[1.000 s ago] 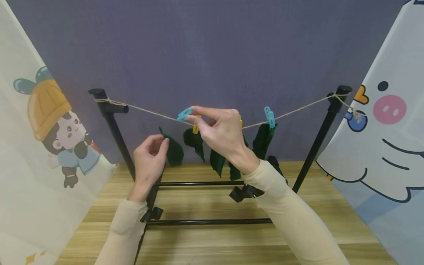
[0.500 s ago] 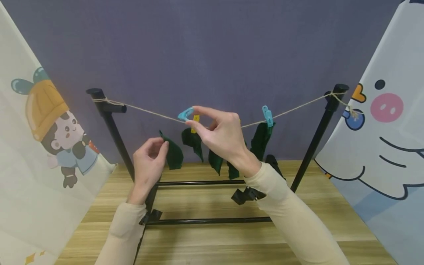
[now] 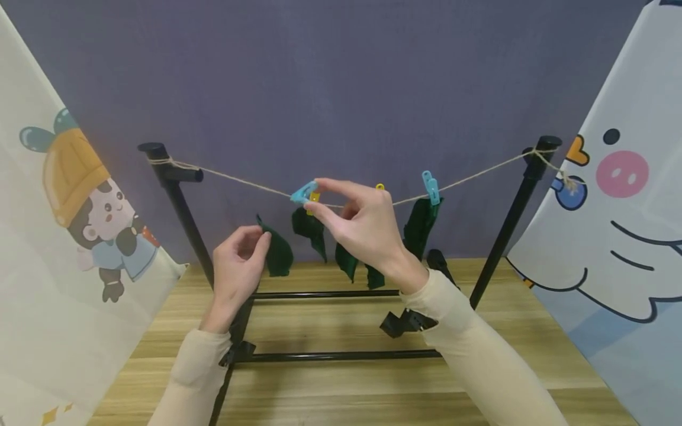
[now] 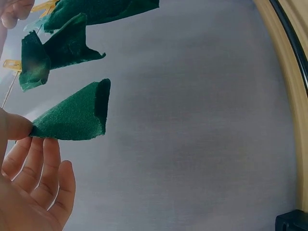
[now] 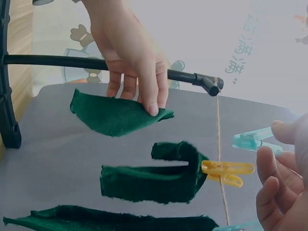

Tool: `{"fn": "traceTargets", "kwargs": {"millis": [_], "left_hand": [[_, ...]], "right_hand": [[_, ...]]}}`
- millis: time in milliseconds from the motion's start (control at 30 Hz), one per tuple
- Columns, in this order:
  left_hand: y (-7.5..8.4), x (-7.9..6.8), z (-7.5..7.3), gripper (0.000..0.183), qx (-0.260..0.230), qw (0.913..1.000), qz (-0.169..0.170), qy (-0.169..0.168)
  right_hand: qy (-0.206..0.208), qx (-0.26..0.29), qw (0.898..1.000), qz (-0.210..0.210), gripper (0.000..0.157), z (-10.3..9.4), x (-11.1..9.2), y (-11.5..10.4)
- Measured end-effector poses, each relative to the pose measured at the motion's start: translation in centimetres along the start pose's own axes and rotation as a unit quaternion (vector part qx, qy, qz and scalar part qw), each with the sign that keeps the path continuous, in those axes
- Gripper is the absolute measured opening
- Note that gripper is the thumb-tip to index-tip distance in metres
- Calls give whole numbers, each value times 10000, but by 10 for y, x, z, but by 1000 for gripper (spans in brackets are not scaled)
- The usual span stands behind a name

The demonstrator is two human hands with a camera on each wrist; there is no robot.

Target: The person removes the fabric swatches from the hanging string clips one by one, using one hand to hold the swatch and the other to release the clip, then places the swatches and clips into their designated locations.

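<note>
My left hand (image 3: 238,263) pinches the upper corner of a dark green cloth piece (image 3: 279,254), which hangs below the string (image 3: 240,180). Between right thumb and index finger my right hand (image 3: 367,228) squeezes a light blue clothespin (image 3: 303,193). In the right wrist view this clothespin (image 5: 255,139) is beside the string, apart from the held cloth (image 5: 120,113). A yellow clothespin (image 5: 226,168) fastens another green piece (image 5: 149,185) to the string nearby. Seen from the left wrist, thumb and fingers hold the cloth (image 4: 72,118) by its narrow tip.
Several green pieces hang along the string, one at the right under a blue clothespin (image 3: 430,188). Black posts (image 3: 183,219) carry the string's ends, with a lower black bar (image 3: 341,357) above the wooden table (image 3: 330,393). Cartoon panels (image 3: 623,177) flank the grey backdrop (image 3: 341,89).
My right hand has moved slightly down and to the right with the blue clothespin, closer to the yellow one. My left hand has lowered a little, still pinching the green cloth.
</note>
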State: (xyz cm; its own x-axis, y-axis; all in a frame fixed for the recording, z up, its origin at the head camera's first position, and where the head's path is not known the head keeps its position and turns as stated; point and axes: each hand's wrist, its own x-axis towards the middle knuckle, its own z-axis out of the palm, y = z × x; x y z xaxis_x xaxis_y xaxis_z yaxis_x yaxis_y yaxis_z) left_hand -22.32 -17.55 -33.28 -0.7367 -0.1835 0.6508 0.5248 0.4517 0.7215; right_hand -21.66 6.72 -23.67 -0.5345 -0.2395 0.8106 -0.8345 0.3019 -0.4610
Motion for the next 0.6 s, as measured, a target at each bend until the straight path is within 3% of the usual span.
{"fn": "traceTargets", "kwargs": {"millis": [600], "left_hand": [[-9,-3,-5,12,72,9999,135,-35]], "right_hand": [[-145,135,9997,114,36,-5,-19,-1]]}}
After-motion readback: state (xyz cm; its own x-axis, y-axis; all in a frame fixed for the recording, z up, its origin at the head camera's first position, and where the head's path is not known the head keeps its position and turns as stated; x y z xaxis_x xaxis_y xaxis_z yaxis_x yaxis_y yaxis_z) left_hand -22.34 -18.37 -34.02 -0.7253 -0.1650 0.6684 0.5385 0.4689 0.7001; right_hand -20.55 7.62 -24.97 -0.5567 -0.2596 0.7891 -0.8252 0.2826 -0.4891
